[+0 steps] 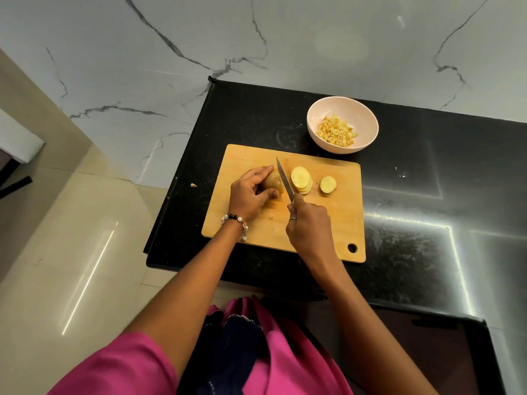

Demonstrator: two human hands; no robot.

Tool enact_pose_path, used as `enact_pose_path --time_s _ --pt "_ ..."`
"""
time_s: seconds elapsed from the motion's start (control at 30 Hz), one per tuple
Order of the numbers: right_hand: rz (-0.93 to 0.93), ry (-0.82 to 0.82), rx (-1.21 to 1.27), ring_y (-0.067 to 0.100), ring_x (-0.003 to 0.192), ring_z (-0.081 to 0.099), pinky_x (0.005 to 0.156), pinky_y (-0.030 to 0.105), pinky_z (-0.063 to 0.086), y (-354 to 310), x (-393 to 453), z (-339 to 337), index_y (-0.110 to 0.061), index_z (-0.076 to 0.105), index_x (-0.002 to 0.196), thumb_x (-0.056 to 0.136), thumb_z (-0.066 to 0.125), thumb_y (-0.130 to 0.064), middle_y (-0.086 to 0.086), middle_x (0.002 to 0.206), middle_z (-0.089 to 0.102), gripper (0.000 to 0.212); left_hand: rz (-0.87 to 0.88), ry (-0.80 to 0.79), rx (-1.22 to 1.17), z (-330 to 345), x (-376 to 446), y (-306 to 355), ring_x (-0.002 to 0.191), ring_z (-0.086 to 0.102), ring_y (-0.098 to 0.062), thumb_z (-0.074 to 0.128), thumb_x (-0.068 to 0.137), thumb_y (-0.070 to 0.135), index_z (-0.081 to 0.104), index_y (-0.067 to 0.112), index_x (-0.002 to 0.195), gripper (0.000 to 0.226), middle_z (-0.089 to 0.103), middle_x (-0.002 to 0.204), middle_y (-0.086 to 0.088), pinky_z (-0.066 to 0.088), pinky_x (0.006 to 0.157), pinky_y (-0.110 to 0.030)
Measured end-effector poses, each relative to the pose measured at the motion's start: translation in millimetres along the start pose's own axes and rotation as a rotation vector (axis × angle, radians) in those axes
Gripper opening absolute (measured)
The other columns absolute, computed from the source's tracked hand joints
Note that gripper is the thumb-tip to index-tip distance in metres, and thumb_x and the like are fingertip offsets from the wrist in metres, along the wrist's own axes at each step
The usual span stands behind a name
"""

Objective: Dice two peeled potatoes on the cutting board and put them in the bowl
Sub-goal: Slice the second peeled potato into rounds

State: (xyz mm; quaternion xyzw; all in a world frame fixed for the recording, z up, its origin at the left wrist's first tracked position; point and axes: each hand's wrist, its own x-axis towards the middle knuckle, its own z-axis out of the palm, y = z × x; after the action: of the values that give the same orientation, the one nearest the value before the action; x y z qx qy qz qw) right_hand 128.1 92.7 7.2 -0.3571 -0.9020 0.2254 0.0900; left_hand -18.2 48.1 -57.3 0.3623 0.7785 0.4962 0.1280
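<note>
the right hand is wrapped around the handle of the knife, fingers closed on it, blade pointing away from the body with its edge down at the cut face of the potato. the left hand is clamped over the uncut part of the potato, fingers curled across the top and thumb at the near side, close to the blade. both wrists sit low over the cutting board, forearms converging from the body.

handling: the potato is judged firm and dense, and it will roll on its round side. its wet cut face is probably slippery. best hold is from above, well back from the blade, fingertips tucked.

just right of the blade a row of slices leans together on the board, and one end piece lies apart further right. the bowl stands on the desk just beyond the board and already holds diced potato. a small scrap lies at the desk's left edge.
</note>
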Motion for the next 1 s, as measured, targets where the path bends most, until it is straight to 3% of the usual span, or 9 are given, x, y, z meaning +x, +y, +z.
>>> enact_pose_path --time_s 0.07,0.23,0.33,0.47,0.63,0.8,1.0 --pt "0.001 -0.014 -0.048 0.035 0.084 0.06 0.063 0.036 0.042 -0.6 1.3 2.6 -0.004 0.05 0.126 0.097 0.042 -0.01 0.018 0.097 0.066 0.031 0.016 0.011 0.01 0.8 -0.6 -0.1 0.116 0.049 -0.008 0.079 0.073 0.017 0.057 0.012 0.128 0.059 0.058 0.128 -0.004 0.047 0.096 -0.022" --pt "-0.014 -0.028 -0.233 0.038 0.089 0.06 0.064 0.034 0.035 -16.9 0.8 1.2 0.001 0.041 0.127 0.095 0.031 -0.001 0.02 0.104 0.06 0.034 0.038 0.021 0.014 1.7 0.0 -1.7 0.112 0.051 -0.008 0.079 0.072 0.016 0.059 0.011 0.125 0.057 0.059 0.124 -0.004 0.045 0.093 -0.014" --pt "-0.052 -0.049 -0.216 0.041 0.091 0.059 0.067 0.039 0.041 -26.4 9.7 -7.0 0.002 0.048 0.12 0.097 0.03 -0.001 0.023 0.105 0.058 0.03 0.054 0.033 0.021 2.3 -0.1 -2.2 0.112 0.055 -0.013 0.078 0.073 0.012 0.061 0.009 0.124 0.054 0.06 0.122 -0.005 0.047 0.094 -0.019" --pt "-0.105 -0.058 -0.189 0.039 0.091 0.058 0.064 0.035 0.033 -30.5 24.9 -4.3 0.001 0.058 0.11 0.098 0.032 -0.004 0.021 0.103 0.057 0.029 0.076 0.064 0.041 3.2 -0.5 -1.6 0.108 0.057 -0.016 0.071 0.074 0.013 0.062 0.007 0.122 0.049 0.062 0.118 -0.009 0.051 0.091 -0.026" --pt "-0.054 -0.063 -0.259 0.038 0.091 0.061 0.062 0.033 0.033 -24.4 5.3 4.1 0.004 0.048 0.122 0.096 0.028 0.002 0.02 0.104 0.057 0.032 0.076 0.063 0.084 7.0 -0.9 -3.3 0.106 0.055 -0.011 0.079 0.071 0.011 0.062 0.009 0.122 0.054 0.063 0.117 -0.007 0.04 0.087 -0.003" --pt "-0.091 -0.053 -0.253 0.032 0.088 0.061 0.06 0.031 0.034 -20.6 19.7 21.2 -0.002 0.054 0.12 0.099 0.028 -0.004 0.014 0.104 0.056 0.034 0.085 0.07 0.102 7.5 -0.6 -5.1 0.106 0.056 -0.015 0.078 0.072 0.008 0.063 0.008 0.121 0.051 0.063 0.117 -0.009 0.039 0.085 -0.001" --pt "-0.016 -0.091 -0.286 0.037 0.088 0.062 0.061 0.034 0.035 -4.4 -12.5 28.9 0.005 0.032 0.135 0.098 0.024 0.0 0.019 0.105 0.058 0.038 0.046 0.074 0.095 7.4 0.0 -3.2 0.106 0.05 -0.006 0.079 0.072 0.012 0.062 0.01 0.122 0.053 0.061 0.12 -0.006 0.037 0.082 0.002"
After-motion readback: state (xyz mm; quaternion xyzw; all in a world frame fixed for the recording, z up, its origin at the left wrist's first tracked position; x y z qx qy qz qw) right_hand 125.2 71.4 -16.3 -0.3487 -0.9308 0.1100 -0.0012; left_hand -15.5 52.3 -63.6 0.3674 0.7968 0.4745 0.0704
